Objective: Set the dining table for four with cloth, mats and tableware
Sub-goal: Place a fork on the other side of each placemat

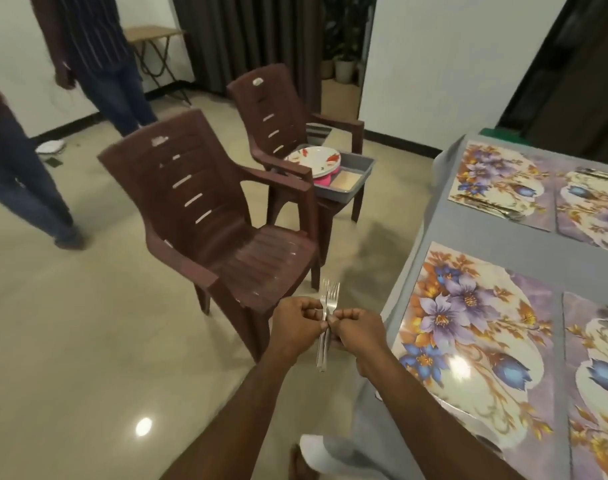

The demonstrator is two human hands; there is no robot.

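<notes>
A few steel forks (328, 303) stand upright between my hands, tines up, just left of the table's corner. My left hand (297, 325) and my right hand (358, 332) both pinch their handles. The table on the right wears a grey cloth (496, 233) with floral mats: a near mat (468, 337), a far mat (496, 183) with cutlery on its front edge, and two more cut off at the right edge. A grey tray (359, 173) on the far chair holds a stack of flowered plates (316, 161) and pink items.
Two brown plastic chairs stand left of the table, the near one (219, 223) empty, the far one (281, 109) bearing the tray. Two people stand at the far left (98, 57). A folding side table (153, 39) is by the curtain. Glossy floor lies between.
</notes>
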